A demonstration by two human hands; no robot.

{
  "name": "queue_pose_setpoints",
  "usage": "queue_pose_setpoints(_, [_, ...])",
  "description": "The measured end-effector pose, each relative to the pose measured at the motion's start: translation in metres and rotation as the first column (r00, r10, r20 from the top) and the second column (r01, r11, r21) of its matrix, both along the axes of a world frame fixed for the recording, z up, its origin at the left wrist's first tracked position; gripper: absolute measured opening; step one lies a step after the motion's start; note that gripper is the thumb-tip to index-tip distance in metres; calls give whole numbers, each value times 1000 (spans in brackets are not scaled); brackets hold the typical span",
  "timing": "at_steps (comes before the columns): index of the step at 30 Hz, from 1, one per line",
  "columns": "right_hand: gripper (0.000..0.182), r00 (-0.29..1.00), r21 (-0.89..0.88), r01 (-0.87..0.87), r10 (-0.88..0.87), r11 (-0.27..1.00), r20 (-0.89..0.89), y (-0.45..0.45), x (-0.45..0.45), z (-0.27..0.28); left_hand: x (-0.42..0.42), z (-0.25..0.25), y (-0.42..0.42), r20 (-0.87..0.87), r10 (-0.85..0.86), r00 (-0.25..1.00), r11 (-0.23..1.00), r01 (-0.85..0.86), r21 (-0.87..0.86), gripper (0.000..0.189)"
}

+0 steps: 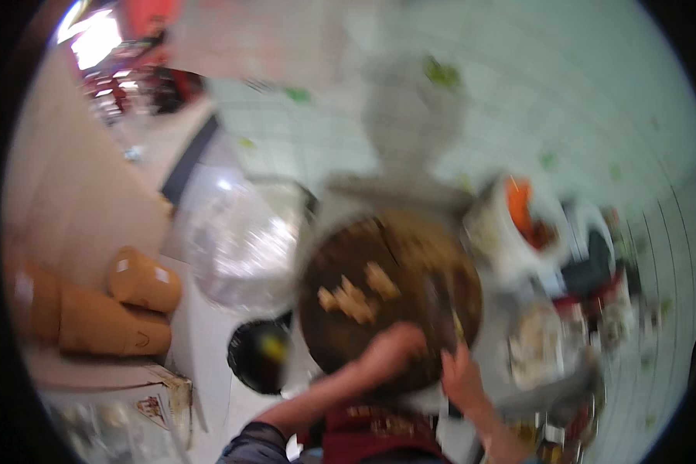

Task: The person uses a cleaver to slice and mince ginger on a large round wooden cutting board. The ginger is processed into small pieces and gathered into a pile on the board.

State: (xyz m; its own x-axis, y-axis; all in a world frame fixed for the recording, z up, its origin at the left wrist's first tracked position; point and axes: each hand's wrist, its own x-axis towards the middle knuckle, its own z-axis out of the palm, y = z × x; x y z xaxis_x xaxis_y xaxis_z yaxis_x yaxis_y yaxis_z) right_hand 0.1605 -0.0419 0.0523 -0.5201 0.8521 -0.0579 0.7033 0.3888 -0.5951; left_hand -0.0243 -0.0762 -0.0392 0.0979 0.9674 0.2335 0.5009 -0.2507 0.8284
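Note:
A round wooden chopping block [348, 243] lies before me. Several pale tan lumps of food [351, 301], resembling ginger root, rest on its left half. Over the block's near edge, my left hand [400, 343] has its fingers curled; blur hides whether anything is in it. At the lower right rim, my right hand [461, 374] grips what looks like a knife [457, 326]. Its narrow, yellowish part points away from me, and motion blur hides the blade's outline.
Left of the block are a clear plastic bag [238, 249] and a black bowl or bag [258, 356]. White tubs [496, 232] with orange contents stand right, above a container of pale food [536, 345]. Brown cylindrical containers [113, 325] sit far left. Green scraps [442, 72] dot the tiled floor.

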Motion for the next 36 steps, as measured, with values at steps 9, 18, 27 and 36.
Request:
queue_pose_setpoints(9, [19, 965, -257, 54, 15, 965, 261, -28, -10, 43, 0, 38, 0, -25, 45, 999, 999, -45, 9, 19])
queue_pose_setpoints(18, [20, 985, -128, 96, -76, 987, 156, -14, -15, 6, -2, 34, -6, -13, 85, 996, 996, -84, 33, 17])
queue_pose_setpoints(27, [16, 974, -171, 22, 17, 985, 226, -25, -19, 20, -3, 31, 0, -48, 30, 998, 997, -27, 67, 17])
queue_pose_setpoints(36, [18, 988, -161, 61, -36, 985, 152, -24, -13, 25, -8, 30, -6, -46, 89, 995, 993, -85, 76, 16])
